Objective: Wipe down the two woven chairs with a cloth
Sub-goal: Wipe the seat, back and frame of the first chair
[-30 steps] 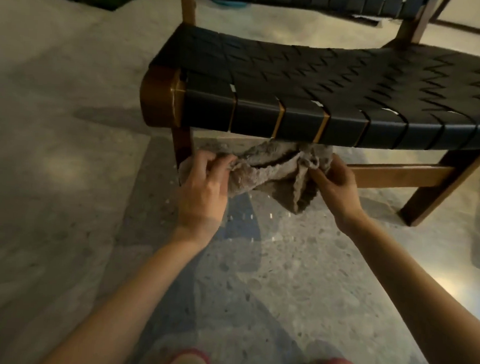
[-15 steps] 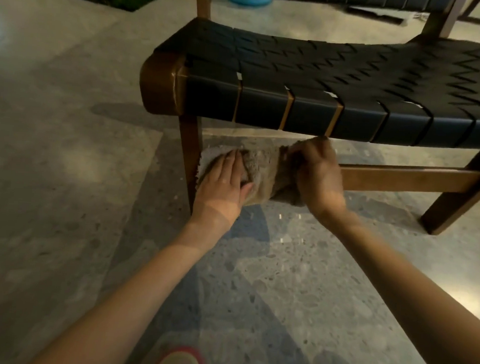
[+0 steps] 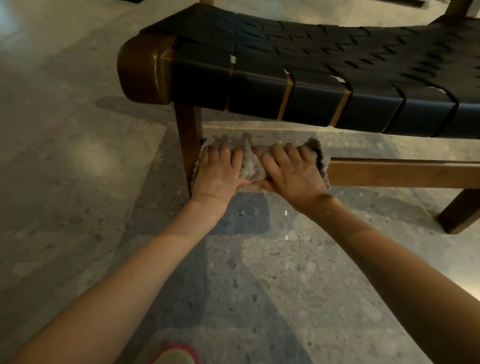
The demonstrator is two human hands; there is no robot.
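Nearest, the cloth point(image 3: 251, 168) is clasped round the left end of the lower rail point(image 3: 402, 172) by the left hand point(image 3: 218, 173) and right hand point(image 3: 291, 177), fingers curled over it. Soft and limp, it is judged best held bunched; the woven seat point(image 3: 325, 54) is seen beyond.

chair seat point(image 3: 339, 53) is black straps woven in a zigzag pattern, tan wood showing between them at the front, frame point(image 3: 144, 66) dark reddish brown, cloth point(image 3: 252, 167) a pale greyish beige, floor point(image 3: 63, 199) grey and speckled, shoe point(image 3: 174, 360) pink-rimmed
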